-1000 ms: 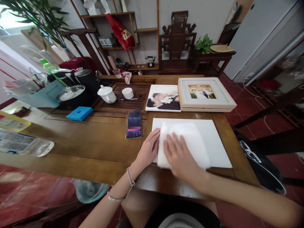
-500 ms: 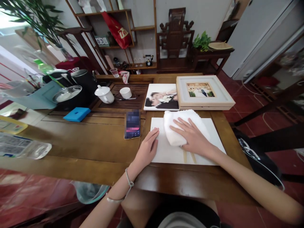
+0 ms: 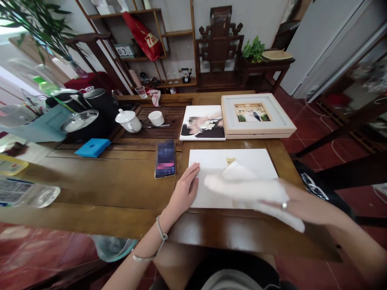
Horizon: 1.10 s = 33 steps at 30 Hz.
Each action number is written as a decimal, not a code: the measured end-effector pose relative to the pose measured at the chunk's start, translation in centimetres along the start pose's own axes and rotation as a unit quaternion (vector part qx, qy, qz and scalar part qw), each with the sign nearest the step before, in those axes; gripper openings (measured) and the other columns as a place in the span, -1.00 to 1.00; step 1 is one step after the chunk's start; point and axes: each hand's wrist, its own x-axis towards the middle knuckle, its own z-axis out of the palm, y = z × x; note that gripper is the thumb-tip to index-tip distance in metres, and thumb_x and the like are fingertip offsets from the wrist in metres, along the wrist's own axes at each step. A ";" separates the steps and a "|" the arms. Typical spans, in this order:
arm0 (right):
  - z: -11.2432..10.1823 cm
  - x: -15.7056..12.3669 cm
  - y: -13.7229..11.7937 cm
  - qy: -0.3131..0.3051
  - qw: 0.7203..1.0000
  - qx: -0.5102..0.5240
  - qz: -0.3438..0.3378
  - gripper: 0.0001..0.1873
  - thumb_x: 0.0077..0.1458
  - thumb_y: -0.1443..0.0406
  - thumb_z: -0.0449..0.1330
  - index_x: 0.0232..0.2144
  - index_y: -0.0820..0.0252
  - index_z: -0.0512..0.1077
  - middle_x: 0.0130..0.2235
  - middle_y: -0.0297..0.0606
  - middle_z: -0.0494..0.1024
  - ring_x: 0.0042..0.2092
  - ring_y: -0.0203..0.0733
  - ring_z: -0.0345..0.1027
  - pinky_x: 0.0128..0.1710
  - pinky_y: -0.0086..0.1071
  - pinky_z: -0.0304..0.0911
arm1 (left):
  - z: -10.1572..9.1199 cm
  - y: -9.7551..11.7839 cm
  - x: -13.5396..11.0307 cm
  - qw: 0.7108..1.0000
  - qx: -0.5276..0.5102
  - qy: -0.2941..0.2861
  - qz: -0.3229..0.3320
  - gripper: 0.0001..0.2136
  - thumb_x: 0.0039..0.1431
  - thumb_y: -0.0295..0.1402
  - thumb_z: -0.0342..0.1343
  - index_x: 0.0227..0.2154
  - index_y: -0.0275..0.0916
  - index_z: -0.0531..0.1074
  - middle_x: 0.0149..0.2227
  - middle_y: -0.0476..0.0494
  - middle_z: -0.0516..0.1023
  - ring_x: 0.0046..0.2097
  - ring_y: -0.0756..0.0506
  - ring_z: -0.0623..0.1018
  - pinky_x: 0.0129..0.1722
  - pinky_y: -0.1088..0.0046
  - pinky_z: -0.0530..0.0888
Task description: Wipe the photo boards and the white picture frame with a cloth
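Observation:
A white board (image 3: pixel 211 163) lies flat on the wooden table (image 3: pixel 115 181) in front of me. My left hand (image 3: pixel 185 189) rests on the board's left edge, fingers stretched out flat. My right hand (image 3: pixel 298 205) is lifted over the board's near right corner and grips a white cloth (image 3: pixel 244 187), which trails in a blur to the left across the board. A small tan mark (image 3: pixel 230 161) shows on the board near its far edge.
A phone (image 3: pixel 165 158) lies just left of the board. Behind it lie a photo print (image 3: pixel 203 128) and a framed picture (image 3: pixel 256 117). A tea tray with a teapot (image 3: pixel 129 121) and cup (image 3: pixel 156 118), a blue block (image 3: pixel 93 147) and pots stand at the left.
My right hand swept the cloth from the board's near edge to its far part, then pulled back to the near right and lifted it. My left hand stayed on the board's edge.

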 end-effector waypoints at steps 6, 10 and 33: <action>-1.5 1.3 4.6 0.204 0.974 0.097 0.032 -0.52 0.16 0.37 0.10 0.14 0.25 0.38 0.09 0.03 0.53 0.06 0.09 0.46 0.03 -0.12 0.38 | 0.0 0.0 0.0 1.000 0.001 0.005 0.004 -0.62 0.37 -0.42 -0.10 0.19 -0.23 0.34 0.27 -0.30 0.36 0.33 -0.20 0.30 0.33 0.06 0.26; 0.5 1.6 4.5 0.150 0.983 -0.073 -0.079 -0.18 -0.04 0.52 0.05 0.31 0.12 0.15 0.32 -0.09 0.26 0.36 0.05 0.01 0.32 0.08 -0.06 | 0.1 -0.1 0.0 1.000 0.006 0.007 0.009 -0.62 0.37 -0.43 -0.10 0.19 -0.25 0.34 0.27 -0.30 0.36 0.33 -0.20 0.30 0.33 0.06 0.26; 3.5 3.3 6.9 0.018 0.987 -0.152 -0.039 -0.18 -0.04 0.40 0.04 0.32 0.18 0.08 0.42 -0.06 -0.03 0.42 0.20 -0.38 0.25 0.44 -0.29 | 0.0 -0.2 0.0 1.000 0.001 0.000 -0.001 -0.62 0.36 -0.42 -0.08 0.19 -0.24 0.36 0.27 -0.28 0.35 0.33 -0.21 0.30 0.34 0.06 0.25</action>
